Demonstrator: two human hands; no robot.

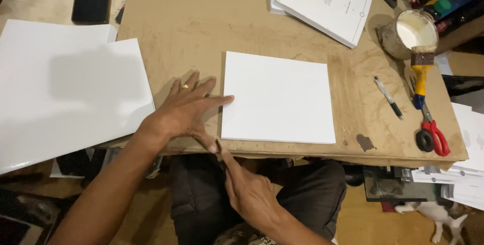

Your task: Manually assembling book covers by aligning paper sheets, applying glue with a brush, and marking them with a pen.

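White sheet stack [278,97] | left hand [184,111] flat, touching edge | right hand [249,189] empty, fingertips hidden

Work surface: brown board [201,18], flat, stained and smudged, front edge worn. Lying directly on it: square white paper stack [278,97] near the front edge at centre; printed white booklets [322,0] at the far edge, overlapping; tin of white paste [409,33] to the right, with a yellow-handled brush [421,71] resting across its rim; black-and-white pen [388,97]; red-handled scissors [431,133] near the right front corner. Large white sheets [65,88] overlap the board's left edge. Left hand [184,111] is spread flat on the board, beside the stack.
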